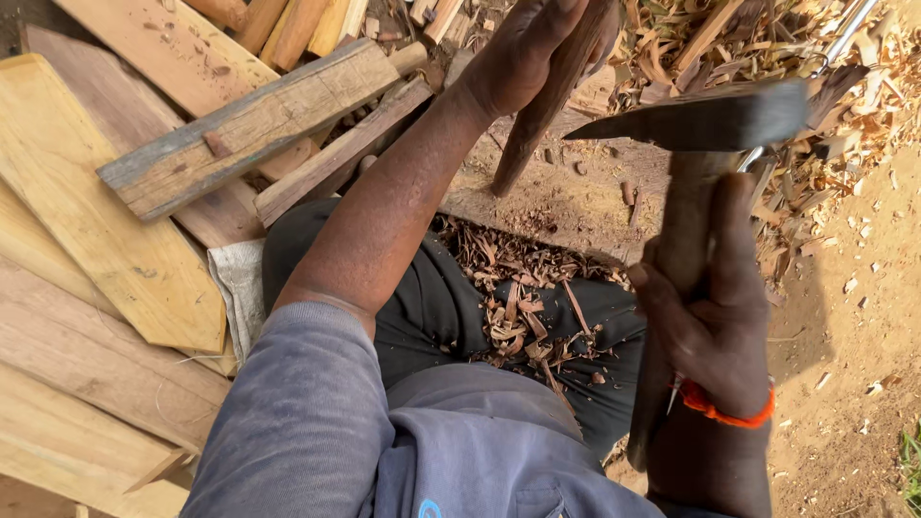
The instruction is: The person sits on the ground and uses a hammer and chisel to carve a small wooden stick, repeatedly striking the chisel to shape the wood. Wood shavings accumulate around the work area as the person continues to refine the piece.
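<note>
My left hand grips a reddish-brown wooden stick near its top and holds it upright, its lower end resting on a worn wooden chopping block. My right hand is closed around the thick wooden handle of an adze or axe. Its dark metal blade is raised to the right of the stick, pointing left toward it. An orange band circles my right wrist. Brown wood shavings lie on my dark trousers below the block.
Pale planks and a grey weathered beam are stacked at the left. Rounded wooden pieces lie at the top. A heap of wood chips covers the ground at the upper right, with bare dirt to the right.
</note>
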